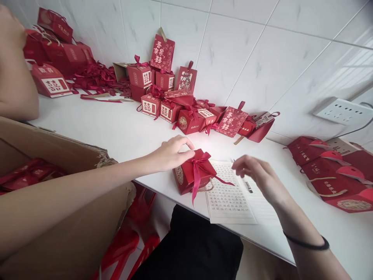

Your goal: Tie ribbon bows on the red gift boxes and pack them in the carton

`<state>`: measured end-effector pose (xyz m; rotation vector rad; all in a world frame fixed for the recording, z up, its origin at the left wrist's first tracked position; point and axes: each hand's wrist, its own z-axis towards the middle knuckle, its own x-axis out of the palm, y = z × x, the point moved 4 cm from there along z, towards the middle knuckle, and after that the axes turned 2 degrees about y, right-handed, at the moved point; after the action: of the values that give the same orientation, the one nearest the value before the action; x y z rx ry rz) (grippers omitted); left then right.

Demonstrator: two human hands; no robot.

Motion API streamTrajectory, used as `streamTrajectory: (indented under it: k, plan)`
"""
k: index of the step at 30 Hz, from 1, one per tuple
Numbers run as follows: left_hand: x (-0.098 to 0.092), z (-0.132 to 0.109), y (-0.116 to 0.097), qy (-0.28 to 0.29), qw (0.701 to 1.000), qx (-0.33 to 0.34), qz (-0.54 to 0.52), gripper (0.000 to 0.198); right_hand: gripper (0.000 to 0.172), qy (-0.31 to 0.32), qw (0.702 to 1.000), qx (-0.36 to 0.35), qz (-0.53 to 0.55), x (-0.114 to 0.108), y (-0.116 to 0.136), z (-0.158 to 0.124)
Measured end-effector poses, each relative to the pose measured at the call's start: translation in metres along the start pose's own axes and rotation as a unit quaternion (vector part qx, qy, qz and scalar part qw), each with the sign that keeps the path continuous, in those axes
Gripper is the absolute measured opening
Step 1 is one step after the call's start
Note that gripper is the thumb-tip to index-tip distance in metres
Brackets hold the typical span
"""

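Observation:
A red gift box [186,177] with a magenta ribbon bow [199,165] on top stands near the table's front edge, partly over a handwritten sheet [229,202]. A twisted gold cord handle [208,187] sticks out at its lower right. My left hand [176,153] is open at the box's upper left, with thumb and forefinger apart and the thumb tip close to the bow. Above the sheet, to the right of the box, my right hand [258,175] hangs with loosely bent fingers and nothing visible in them. Beneath it lies a pen [249,187].
Red boxes and tags [189,120] line the white tiled wall, with a ribbon heap [96,77] farther left. A cardboard box [72,217] stands at left; another person's arm [17,70] is above it. Red gift bags [323,171] and a power strip [346,110] are at right.

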<state>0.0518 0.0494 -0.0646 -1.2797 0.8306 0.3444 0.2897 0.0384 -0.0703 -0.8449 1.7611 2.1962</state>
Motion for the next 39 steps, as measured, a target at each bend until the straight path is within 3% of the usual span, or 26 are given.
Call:
streamTrajectory:
  k: [2,8,15,22,27,33,39]
  plan:
    - [-0.009,-0.003,0.004,-0.021,0.999,-0.012,0.031,0.022,0.058,-0.023,0.999,0.027,0.011,0.002,-0.003,0.020]
    - [-0.007,-0.005,0.010,0.004,0.998,-0.051,0.035,0.032,0.058,0.060,0.997,0.053,0.001,0.046,-0.005,0.055]
    - [0.000,0.001,0.006,0.028,0.999,-0.020,0.012,0.026,0.050,0.107,0.984,0.046,0.133,0.058,-0.008,0.044]
    - [-0.007,0.006,0.007,0.137,0.990,0.027,-0.030,0.017,0.046,0.074,0.972,0.039,0.220,0.062,-0.013,0.035]
    - [-0.009,0.007,0.004,0.115,0.991,0.051,-0.048,0.018,0.046,0.074,0.969,0.038,0.231,0.065,-0.014,0.034]
    - [-0.001,0.008,0.008,0.162,0.963,-0.086,-0.198,0.021,0.048,0.062,0.967,0.036,0.245,0.065,-0.015,0.034]
    - [0.005,0.011,0.010,0.185,0.938,-0.109,-0.270,0.020,0.048,0.060,0.964,0.033,0.258,0.066,-0.016,0.034]
